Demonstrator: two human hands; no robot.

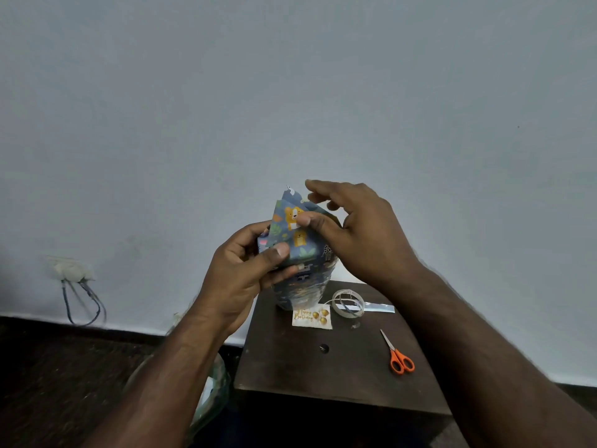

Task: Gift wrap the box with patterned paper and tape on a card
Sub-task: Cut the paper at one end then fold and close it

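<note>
The box (303, 286), covered in blue paper with animal prints, stands on end at the back of a small dark table (323, 376). My left hand (245, 270) grips its upper left side, thumb across the paper. My right hand (355, 231) pinches the loose paper flap (292, 208) at the top end between thumb and fingers. A white "Happy Birthday" card (311, 315) lies flat just in front of the box. A roll of clear tape (348, 303) sits right of the card.
Orange-handled scissors (397, 355) lie on the table's right side. A strip of cut paper (379, 308) lies behind the tape. A small dark round object (323, 348) sits mid-table. A wall socket with hanging cables (74, 276) is at left; a bag (210, 392) sits on the floor.
</note>
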